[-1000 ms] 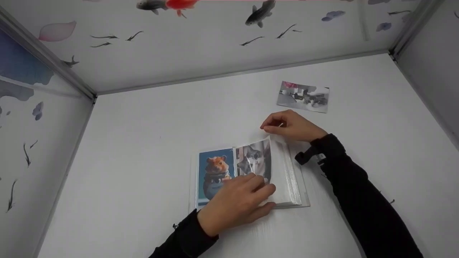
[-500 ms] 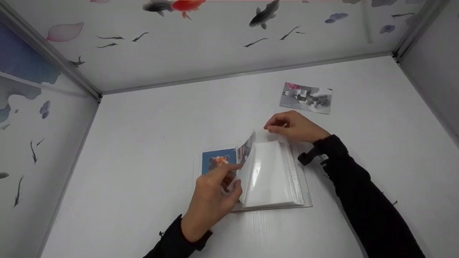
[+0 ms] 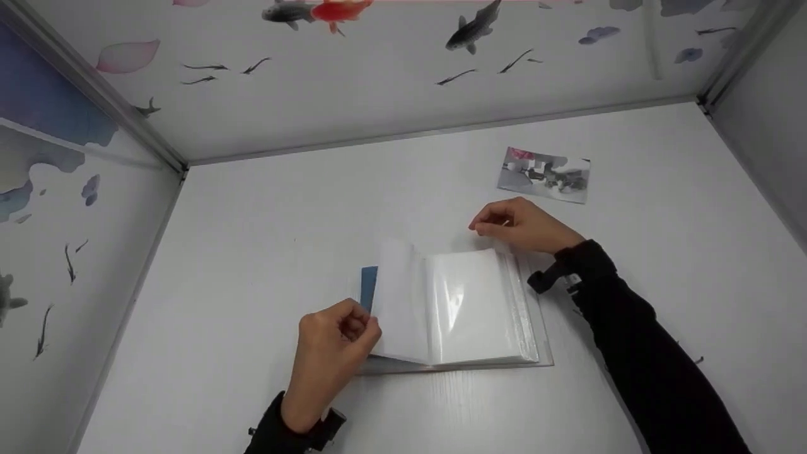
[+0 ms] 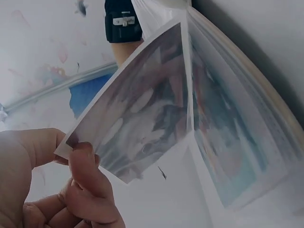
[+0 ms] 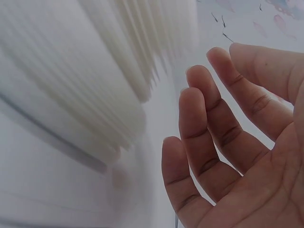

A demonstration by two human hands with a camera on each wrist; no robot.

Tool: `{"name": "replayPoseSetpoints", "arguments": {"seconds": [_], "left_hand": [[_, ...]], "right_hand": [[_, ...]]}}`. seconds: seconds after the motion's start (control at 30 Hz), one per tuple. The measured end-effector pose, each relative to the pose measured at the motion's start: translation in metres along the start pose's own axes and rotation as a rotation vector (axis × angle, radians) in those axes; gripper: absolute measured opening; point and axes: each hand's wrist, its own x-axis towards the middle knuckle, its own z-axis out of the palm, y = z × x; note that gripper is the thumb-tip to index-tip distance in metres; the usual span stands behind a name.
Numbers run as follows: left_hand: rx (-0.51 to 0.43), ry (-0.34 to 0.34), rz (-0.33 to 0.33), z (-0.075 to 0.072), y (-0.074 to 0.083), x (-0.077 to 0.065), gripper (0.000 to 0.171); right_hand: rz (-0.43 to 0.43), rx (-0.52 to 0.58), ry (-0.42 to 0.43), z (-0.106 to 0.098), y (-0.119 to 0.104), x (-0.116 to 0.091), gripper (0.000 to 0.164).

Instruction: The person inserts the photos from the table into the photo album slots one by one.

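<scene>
A photo album [image 3: 473, 309] lies spread on the white table, its right-hand page a blank clear sleeve. My left hand [image 3: 331, 353] pinches the outer edge of a page [image 3: 400, 309] that is lifted over the left side. In the left wrist view, thumb and finger grip the corner of that page, which bears a cat picture [image 4: 142, 114]. A strip of the blue hamster picture [image 3: 367, 287] shows behind it. My right hand [image 3: 526, 224] hovers just beyond the album's upper right corner, fingers loosely bent and holding nothing; the right wrist view shows it beside the page edges [image 5: 118, 57].
A loose photo [image 3: 545, 176] lies on the table [image 3: 271, 252] beyond the right hand. White panels with painted fish [image 3: 473, 28] border the table at the back and sides.
My left hand has taken the cat page by its edge and turned it leftward, covering most of the hamster picture and baring the blank sleeve. My right hand stays nearly in place.
</scene>
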Motion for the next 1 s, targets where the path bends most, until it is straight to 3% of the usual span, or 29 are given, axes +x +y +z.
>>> {"name": "replayPoseSetpoints", "arguments": {"seconds": [0.2, 0.57, 1.0], "left_hand": [[0.112, -0.024, -0.085, -0.002, -0.015, -0.007, 0.02], [0.162, -0.149, -0.237, 0.002, -0.033, -0.008, 0.019], [0.248, -0.25, -0.296, 0.009, -0.047, -0.005, 0.019]], "right_hand": [[-0.002, 0.0, -0.006, -0.001, -0.011, -0.004, 0.025], [0.006, -0.026, 0.0, 0.0, -0.007, -0.005, 0.024], [-0.001, 0.007, -0.009, 0.001, -0.007, -0.001, 0.024]]}}
